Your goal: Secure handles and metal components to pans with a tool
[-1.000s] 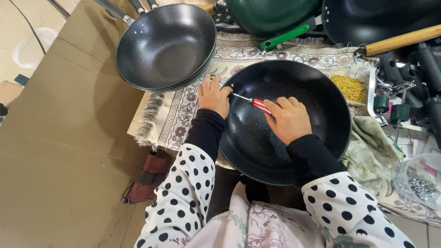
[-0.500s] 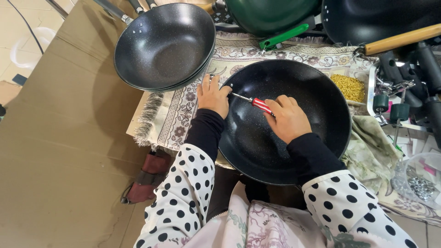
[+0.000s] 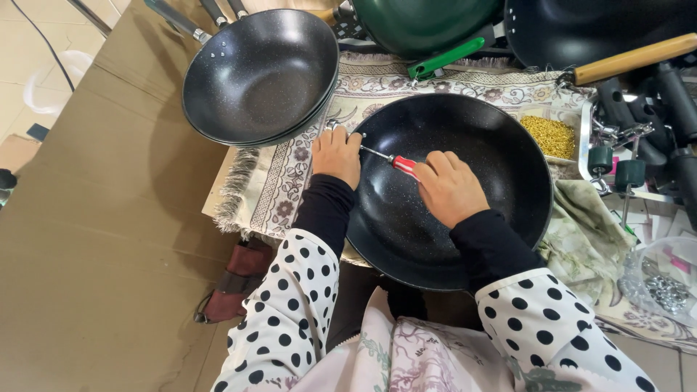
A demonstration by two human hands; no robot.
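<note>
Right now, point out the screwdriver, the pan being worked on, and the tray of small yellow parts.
screwdriver [image 3: 404,164], head view, on its red handle.
black pan [image 3: 501,156], head view, on its bare inner wall.
tray of small yellow parts [image 3: 585,131], head view, on its right rim.

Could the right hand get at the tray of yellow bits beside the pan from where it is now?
Probably yes: the right hand grips the screwdriver inside the black pan; the tray of yellow bits lies uncovered just past the rim.
</note>
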